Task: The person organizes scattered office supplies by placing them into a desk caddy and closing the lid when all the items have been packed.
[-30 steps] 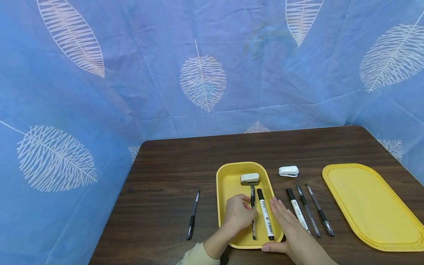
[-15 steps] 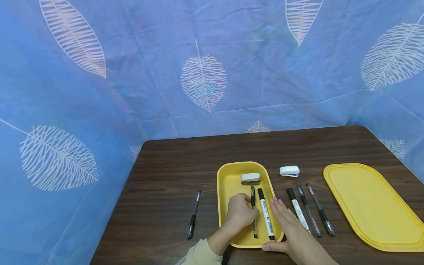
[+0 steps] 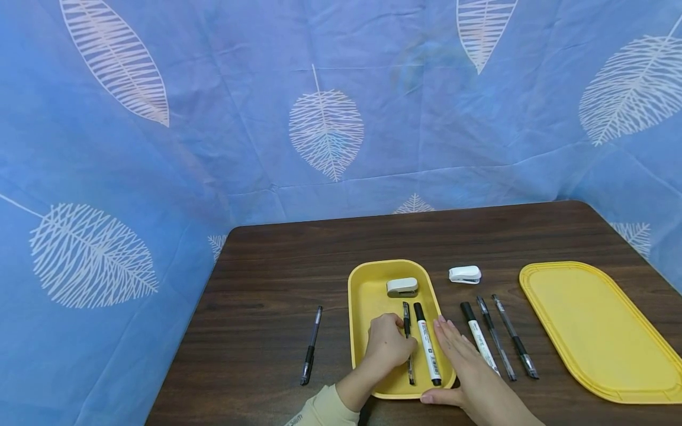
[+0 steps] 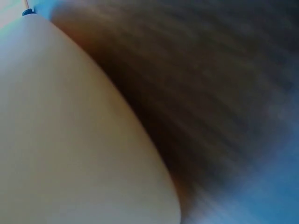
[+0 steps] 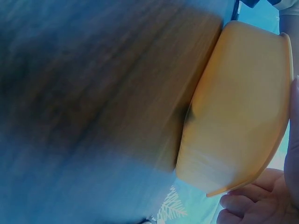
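My left hand (image 3: 386, 343) reaches into the yellow tray (image 3: 358, 278) and pinches a black gel pen (image 3: 407, 319), which lies lengthwise there; part of its middle is hidden behind my thumb. Right of that pen lies a white marker with a black cap (image 3: 428, 349), and above both sits a small white stapler (image 3: 402, 287). Along the tray's right rim my right hand (image 3: 469, 370) rests with straight fingers, its thumb spread to the near corner. In the right wrist view the tray's outer wall (image 5: 238, 107) fills the middle. The left wrist view is blurred and shows no held thing.
Right of the tray lie another white marker (image 3: 479, 337), two pens (image 3: 496, 337) and a white stapler (image 3: 465, 274). A yellow lid (image 3: 602, 331) is farther right. One more pen (image 3: 311, 346) lies left of the tray on the dark wooden table (image 3: 277, 266).
The pen under my left hand shifts slightly towards me, away from the stapler in the tray. My right hand keeps its place at the rim.
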Motion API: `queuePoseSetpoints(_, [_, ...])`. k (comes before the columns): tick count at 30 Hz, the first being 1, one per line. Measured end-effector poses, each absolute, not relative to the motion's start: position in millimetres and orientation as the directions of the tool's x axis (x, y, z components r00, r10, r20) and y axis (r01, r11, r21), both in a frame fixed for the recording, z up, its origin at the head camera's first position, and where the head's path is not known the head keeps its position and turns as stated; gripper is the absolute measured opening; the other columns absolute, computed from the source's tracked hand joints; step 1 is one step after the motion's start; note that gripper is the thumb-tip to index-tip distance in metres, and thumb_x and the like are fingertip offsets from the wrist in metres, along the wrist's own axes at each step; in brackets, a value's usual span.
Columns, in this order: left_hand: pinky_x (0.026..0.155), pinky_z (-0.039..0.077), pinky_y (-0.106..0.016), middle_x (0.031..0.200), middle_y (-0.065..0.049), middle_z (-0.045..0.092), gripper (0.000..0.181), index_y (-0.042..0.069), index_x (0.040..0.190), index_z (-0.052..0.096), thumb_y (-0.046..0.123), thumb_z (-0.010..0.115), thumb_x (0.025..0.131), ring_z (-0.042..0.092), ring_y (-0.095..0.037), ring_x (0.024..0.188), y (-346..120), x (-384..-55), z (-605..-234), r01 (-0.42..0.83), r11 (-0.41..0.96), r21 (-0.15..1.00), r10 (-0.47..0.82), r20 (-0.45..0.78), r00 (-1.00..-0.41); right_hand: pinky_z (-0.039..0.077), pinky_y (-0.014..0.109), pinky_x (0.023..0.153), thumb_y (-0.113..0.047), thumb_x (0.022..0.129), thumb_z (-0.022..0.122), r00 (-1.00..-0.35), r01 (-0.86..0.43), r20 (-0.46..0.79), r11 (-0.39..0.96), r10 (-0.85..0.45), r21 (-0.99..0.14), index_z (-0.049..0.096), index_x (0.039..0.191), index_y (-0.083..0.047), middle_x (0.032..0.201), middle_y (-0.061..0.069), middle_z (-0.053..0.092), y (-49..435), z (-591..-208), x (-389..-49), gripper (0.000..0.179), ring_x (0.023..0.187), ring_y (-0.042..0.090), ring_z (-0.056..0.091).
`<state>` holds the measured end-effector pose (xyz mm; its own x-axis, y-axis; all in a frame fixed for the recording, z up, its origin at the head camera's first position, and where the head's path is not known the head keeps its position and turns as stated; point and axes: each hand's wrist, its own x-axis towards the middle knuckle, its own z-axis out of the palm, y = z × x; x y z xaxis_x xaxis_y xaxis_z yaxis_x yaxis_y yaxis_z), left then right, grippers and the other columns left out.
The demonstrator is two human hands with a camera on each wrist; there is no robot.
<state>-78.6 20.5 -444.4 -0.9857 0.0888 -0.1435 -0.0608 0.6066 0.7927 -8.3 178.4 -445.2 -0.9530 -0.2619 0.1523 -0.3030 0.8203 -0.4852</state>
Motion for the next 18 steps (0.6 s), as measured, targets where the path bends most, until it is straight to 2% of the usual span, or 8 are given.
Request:
queuePoseSetpoints(2, [0.04, 0.04, -0.017, 0.068, -0.003, 0.054, 0.019, -0.003, 0.087, 0.065, 0.001, 0.074, 0.071, 0.05, -0.008, 0.046, 20.6, -78.8, -444.1, -0.064, 0.608, 0.792, 0.09, -0.149, -0.985, 0.022, 0.023, 0.119, -0.066, 0.061, 0.071, -0.952, -0.308, 0.157, 0.814, -0.265, -0.492, 0.037, 0.149, -0.008, 0.155, 0.015, 0.035, 178.2, -445.4, -8.5, 0.111, 0.14, 0.037, 0.037])
queuePoseSetpoints(5, [0.041, 0.042, -0.018, 0.07, -0.004, 0.055, 0.02, -0.004, 0.088, 0.065, 0.001, 0.074, 0.071, 0.051, -0.008, 0.048, 21.0, -79.1, -444.9, -0.062, 0.612, 0.788, 0.095, -0.151, -0.984, -0.001, -0.001, 0.109, -0.063, 0.062, 0.073, -0.944, -0.329, 0.181, 0.801, -0.275, -0.5, 0.036, 0.15, -0.007, 0.155, 0.017, 0.036, 178.7, -447.1, -8.0, 0.11, 0.14, 0.036, 0.036])
queuePoseSetpoints(8, [0.042, 0.043, -0.018, 0.071, -0.005, 0.057, 0.023, -0.004, 0.091, 0.065, 0.001, 0.074, 0.07, 0.052, -0.008, 0.05, 21.3, -79.7, -446.0, -0.055, 0.617, 0.785, 0.103, -0.15, -0.983, -0.002, -0.002, 0.109, -0.063, 0.064, 0.072, -0.943, -0.332, 0.184, 0.802, -0.276, -0.497, 0.035, 0.15, -0.008, 0.155, 0.017, 0.036, 179.1, -447.5, -7.0, 0.109, 0.143, 0.032, 0.034])
queuePoseSetpoints(9, [0.042, 0.043, -0.018, 0.072, -0.005, 0.057, 0.024, -0.004, 0.092, 0.065, 0.001, 0.075, 0.07, 0.052, -0.008, 0.051, 21.5, -79.9, -446.3, -0.052, 0.619, 0.783, 0.105, -0.148, -0.983, 0.007, 0.005, 0.115, -0.063, 0.064, 0.071, -0.941, -0.337, 0.19, 0.807, -0.279, -0.486, 0.035, 0.15, -0.008, 0.154, 0.017, 0.036, 179.1, -447.4, -6.8, 0.109, 0.143, 0.032, 0.034])
queuePoseSetpoints(13, [0.045, 0.044, -0.019, 0.076, -0.007, 0.06, 0.028, -0.005, 0.095, 0.066, 0.0, 0.074, 0.069, 0.052, -0.008, 0.055, 22.1, -80.1, -446.5, -0.032, 0.627, 0.779, 0.113, -0.131, -0.985, 0.009, 0.006, 0.116, -0.065, 0.065, 0.069, -0.939, -0.343, 0.2, 0.802, -0.28, -0.489, 0.035, 0.15, -0.009, 0.155, 0.016, 0.036, 179.2, -447.2, -6.3, 0.108, 0.147, 0.017, 0.025])
queuePoseSetpoints(15, [0.045, 0.044, -0.019, 0.076, -0.008, 0.06, 0.029, -0.005, 0.096, 0.066, -0.001, 0.074, 0.068, 0.051, -0.009, 0.056, 22.3, -79.9, -446.4, -0.025, 0.626, 0.779, 0.113, -0.122, -0.986, 0.004, 0.001, 0.112, -0.064, 0.066, 0.07, -0.935, -0.354, 0.21, 0.787, -0.286, -0.505, 0.034, 0.15, -0.007, 0.154, 0.018, 0.036, 179.5, -447.4, -6.5, 0.107, 0.148, 0.013, 0.021])
queuePoseSetpoints(16, [0.045, 0.043, -0.019, 0.076, -0.008, 0.06, 0.03, -0.005, 0.097, 0.066, -0.002, 0.073, 0.068, 0.051, -0.009, 0.055, 22.5, -79.7, -446.5, -0.025, 0.624, 0.781, 0.113, -0.122, -0.986, -0.004, -0.005, 0.105, -0.062, 0.066, 0.071, -0.937, -0.35, 0.203, 0.777, -0.285, -0.523, 0.034, 0.15, -0.007, 0.155, 0.018, 0.035, 179.8, -447.5, -6.4, 0.107, 0.148, 0.009, 0.017])
queuePoseSetpoints(18, [0.043, 0.043, -0.018, 0.074, -0.007, 0.059, 0.03, -0.005, 0.097, 0.065, -0.003, 0.072, 0.068, 0.051, -0.008, 0.052, 22.5, -79.1, -445.9, -0.024, 0.62, 0.785, 0.117, -0.123, -0.986, -0.004, -0.006, 0.104, -0.061, 0.067, 0.071, -0.936, -0.351, 0.2, 0.771, -0.289, -0.532, 0.034, 0.15, -0.006, 0.155, 0.018, 0.034, 180.1, -447.3, -6.3, 0.107, 0.148, 0.011, 0.018])
